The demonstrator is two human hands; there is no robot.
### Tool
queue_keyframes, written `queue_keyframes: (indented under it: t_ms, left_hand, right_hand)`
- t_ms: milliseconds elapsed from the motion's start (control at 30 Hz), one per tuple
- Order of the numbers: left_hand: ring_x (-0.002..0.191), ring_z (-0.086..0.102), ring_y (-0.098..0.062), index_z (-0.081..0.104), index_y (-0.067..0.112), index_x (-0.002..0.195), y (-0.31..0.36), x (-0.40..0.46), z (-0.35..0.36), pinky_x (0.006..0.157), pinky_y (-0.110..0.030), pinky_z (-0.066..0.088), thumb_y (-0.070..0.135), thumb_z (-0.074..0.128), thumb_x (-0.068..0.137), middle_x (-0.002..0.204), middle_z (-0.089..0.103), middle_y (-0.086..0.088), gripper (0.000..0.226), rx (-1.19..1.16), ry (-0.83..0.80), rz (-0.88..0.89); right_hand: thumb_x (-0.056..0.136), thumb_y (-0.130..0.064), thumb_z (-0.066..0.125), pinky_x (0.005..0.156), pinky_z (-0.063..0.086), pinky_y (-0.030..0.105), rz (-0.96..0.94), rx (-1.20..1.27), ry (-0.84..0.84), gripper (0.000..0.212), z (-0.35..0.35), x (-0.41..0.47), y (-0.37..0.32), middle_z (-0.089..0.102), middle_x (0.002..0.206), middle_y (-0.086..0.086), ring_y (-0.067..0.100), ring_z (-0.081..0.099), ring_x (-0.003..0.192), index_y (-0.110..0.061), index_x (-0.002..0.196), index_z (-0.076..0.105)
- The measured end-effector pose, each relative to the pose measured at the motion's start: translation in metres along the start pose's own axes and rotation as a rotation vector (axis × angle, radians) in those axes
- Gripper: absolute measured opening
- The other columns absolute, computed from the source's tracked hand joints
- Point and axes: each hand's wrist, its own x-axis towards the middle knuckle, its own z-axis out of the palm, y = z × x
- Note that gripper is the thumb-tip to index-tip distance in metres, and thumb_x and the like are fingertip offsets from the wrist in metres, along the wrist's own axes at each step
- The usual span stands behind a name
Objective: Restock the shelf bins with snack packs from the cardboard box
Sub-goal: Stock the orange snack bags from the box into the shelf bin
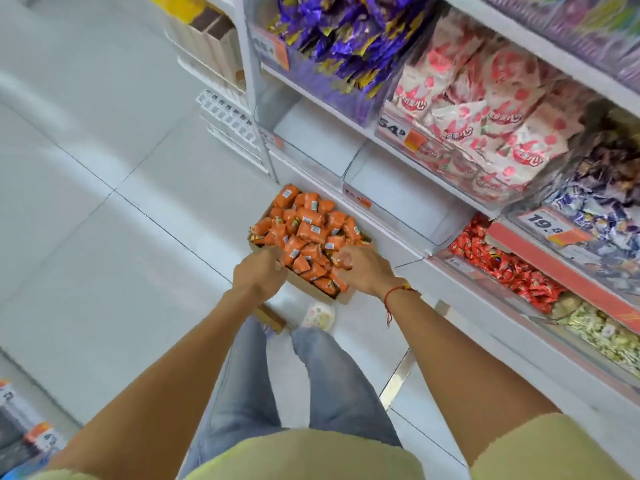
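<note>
Head view, looking down: a person stands in a shop aisle on a pale tiled floor (104,209), both bare arms reaching down to a cardboard box (313,287) on the floor at the foot of a white shelf unit (388,140). The box is heaped with small orange snack packs (308,233).

The left hand (258,271) is at the box's near left corner, fingers curled over the rim; whether it grips the cardboard or a pack cannot be told. The right hand (363,268), a red string bracelet (398,292) on its wrist, lies on the packs at the near right side, fingers curled down into the pile around some of them.

Just behind the box, the lowest shelf holds two clear bins (398,188) that look empty, with price tags on their fronts. To their right is a bin of red packs (512,268), then one of pale green packs (602,330). On the shelf above are bins of purple packs (349,32), pink-and-white packs (485,109) and blue-and-white sweets (595,216).

Below the arms are grey-blue trousers (256,386) and a light shoe (318,315) close to the box.
</note>
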Motion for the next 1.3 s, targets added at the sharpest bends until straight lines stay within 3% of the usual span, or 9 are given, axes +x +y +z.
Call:
queue_keyframes:
  t_ms: [200,433,600,733,900,1000,1100,1200,1300]
  left_hand:
    - [0.113,0.057,-0.027,0.058,0.025,0.122,0.007,0.037,-0.029,0.091,-0.038,0.048,0.027,0.051,0.091,0.122,0.063,-0.002,0.032,0.091,-0.048,0.102]
    - [0.12,0.053,-0.024,0.054,0.021,0.127,0.003,0.11,-0.062,0.089,-0.03,0.04,0.034,0.048,0.096,0.127,0.056,0.001,0.035,0.357,-0.494,0.224]
    - [0.105,0.058,-0.02,0.054,0.028,0.106,-0.027,0.197,-0.049,0.087,-0.031,0.043,0.032,0.043,0.092,0.116,0.063,0.004,0.018,0.441,-0.295,0.372]
    - [0.104,0.06,-0.018,0.057,0.032,0.109,-0.051,0.276,-0.013,0.085,-0.029,0.046,0.029,0.043,0.094,0.109,0.063,0.01,0.021,0.331,-0.169,0.513]
    - [0.108,0.057,-0.015,0.053,0.037,0.124,-0.085,0.379,0.07,0.083,-0.029,0.045,0.032,0.046,0.096,0.12,0.061,0.01,0.03,0.166,-0.044,0.6]
    - [0.121,0.051,-0.019,0.049,0.031,0.134,-0.096,0.424,0.128,0.091,-0.034,0.045,0.035,0.044,0.098,0.134,0.052,0.006,0.036,0.085,-0.015,0.66]
    - [0.131,0.043,-0.017,0.049,0.029,0.136,-0.099,0.453,0.18,0.099,-0.033,0.042,0.042,0.043,0.099,0.142,0.046,0.006,0.04,0.04,-0.01,0.762]
    - [0.124,0.049,-0.011,0.057,0.034,0.127,-0.104,0.472,0.213,0.097,-0.029,0.041,0.052,0.039,0.094,0.131,0.057,0.012,0.042,-0.047,-0.017,0.831]
    - [0.112,0.056,-0.005,0.061,0.039,0.118,-0.104,0.487,0.221,0.094,-0.03,0.045,0.05,0.049,0.094,0.119,0.063,0.017,0.029,-0.165,-0.054,0.811]
  right_hand:
    - [0.09,-0.028,0.058,0.084,0.051,0.036,0.106,0.028,0.049,0.031,0.002,0.019,0.007,0.065,0.116,0.006,0.028,0.061,0.104,-0.017,0.119,0.06]
    - [0.091,-0.025,0.053,0.088,0.048,0.033,0.194,0.101,0.088,0.032,0.001,0.072,0.011,0.061,0.126,0.003,0.027,0.057,0.113,-0.023,0.123,0.059]
    - [0.092,-0.032,0.052,0.082,0.047,0.03,0.272,0.219,0.128,0.025,0.021,0.135,0.021,0.062,0.119,-0.001,0.022,0.058,0.108,-0.025,0.115,0.059]
    - [0.093,-0.033,0.054,0.08,0.041,0.024,0.271,0.307,0.208,0.02,0.058,0.196,0.036,0.061,0.106,-0.013,0.014,0.057,0.11,-0.025,0.11,0.062]
    - [0.096,-0.033,0.051,0.087,0.04,0.022,0.285,0.282,0.309,0.041,0.122,0.281,0.07,0.058,0.128,-0.004,0.018,0.054,0.117,-0.025,0.136,0.046]
    - [0.095,-0.04,0.052,0.092,0.047,0.033,0.261,0.241,0.416,0.049,0.165,0.331,0.099,0.06,0.127,0.001,0.019,0.056,0.113,-0.026,0.14,0.042]
    - [0.094,-0.05,0.047,0.102,0.04,0.028,0.157,0.221,0.501,0.053,0.198,0.371,0.119,0.051,0.137,-0.004,0.014,0.046,0.127,-0.031,0.143,0.038]
    - [0.093,-0.053,0.047,0.107,0.033,0.027,0.067,0.138,0.53,0.053,0.219,0.396,0.129,0.046,0.142,-0.007,0.012,0.04,0.132,-0.03,0.14,0.041]
    - [0.091,-0.054,0.049,0.101,0.035,0.026,0.027,0.066,0.625,0.052,0.227,0.403,0.133,0.054,0.133,-0.005,0.013,0.046,0.124,-0.025,0.135,0.048]
